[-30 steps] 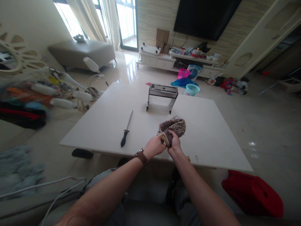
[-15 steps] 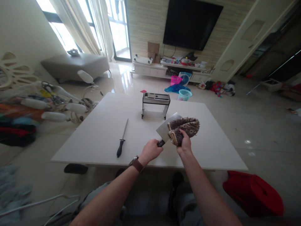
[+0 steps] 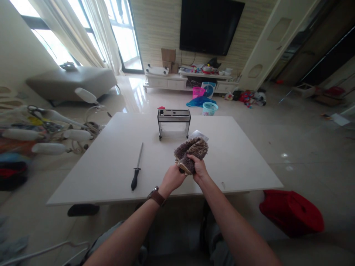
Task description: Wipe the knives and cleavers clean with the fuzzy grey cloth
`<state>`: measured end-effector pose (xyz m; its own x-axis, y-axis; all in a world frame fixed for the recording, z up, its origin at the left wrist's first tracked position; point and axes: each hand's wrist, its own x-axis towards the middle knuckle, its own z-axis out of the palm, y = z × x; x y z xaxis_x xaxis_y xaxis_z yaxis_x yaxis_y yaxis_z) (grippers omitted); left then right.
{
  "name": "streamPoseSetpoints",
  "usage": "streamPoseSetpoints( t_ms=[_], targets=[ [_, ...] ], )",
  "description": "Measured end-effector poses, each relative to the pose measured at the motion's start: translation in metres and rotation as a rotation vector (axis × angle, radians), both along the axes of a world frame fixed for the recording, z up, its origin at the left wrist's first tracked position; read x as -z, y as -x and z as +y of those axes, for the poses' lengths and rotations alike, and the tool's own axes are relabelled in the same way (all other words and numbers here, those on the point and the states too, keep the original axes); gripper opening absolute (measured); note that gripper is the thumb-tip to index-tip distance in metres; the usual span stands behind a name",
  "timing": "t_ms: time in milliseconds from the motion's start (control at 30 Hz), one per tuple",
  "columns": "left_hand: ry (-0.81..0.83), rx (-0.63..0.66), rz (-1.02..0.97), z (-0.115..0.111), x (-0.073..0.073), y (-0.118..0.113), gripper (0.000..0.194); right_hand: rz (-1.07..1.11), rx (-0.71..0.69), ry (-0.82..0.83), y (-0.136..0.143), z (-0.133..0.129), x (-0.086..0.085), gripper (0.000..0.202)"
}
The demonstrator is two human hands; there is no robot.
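Cloth (image 3: 192,153), brown and cream, patterned and shaggy, is folded into a thick bundle with a paler edge showing at its near end. It is held over the near half of the tabletop (image 3: 238,151), roughly midway between the side edges. The right hand (image 3: 200,170) pinches it, thumb on top, fingers mostly hidden beneath. A flat, silvery part of the knife (image 3: 198,135) sticks out past the cloth's far side; the rest is wrapped from sight, except for a dark bit of handle by the left hand (image 3: 173,178), which is curled closed around it. Left of both hands lies the rod (image 3: 137,168), black handle toward the near edge. The clear-sided rack (image 3: 174,124) stands upright nearer the far edge.
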<state>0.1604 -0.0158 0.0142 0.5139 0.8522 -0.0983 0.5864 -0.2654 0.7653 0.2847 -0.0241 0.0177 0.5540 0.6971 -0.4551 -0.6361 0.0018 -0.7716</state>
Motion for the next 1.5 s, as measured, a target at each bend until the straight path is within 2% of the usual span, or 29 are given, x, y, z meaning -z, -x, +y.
streamPoseSetpoints(
  t_ms=[200, 433, 833, 1500],
  targets=[
    [0.01, 0.02, 0.029, -0.001, 0.004, -0.005, 0.023, 0.009, 0.01, 0.005, -0.005, -0.001, 0.008, 0.031],
    [-0.007, 0.016, 0.08, -0.003, 0.006, 0.001, 0.025, 0.05, 0.045, 0.048, 0.005, 0.0, 0.017, 0.034],
    [0.027, 0.022, 0.146, -0.004, -0.001, 0.003, 0.026, 0.074, 0.082, 0.063, 0.01, -0.001, 0.016, 0.033],
    [0.022, 0.023, 0.166, -0.006, 0.001, 0.005, 0.028, 0.086, 0.086, 0.089, 0.013, -0.002, 0.017, 0.028]
  ],
)
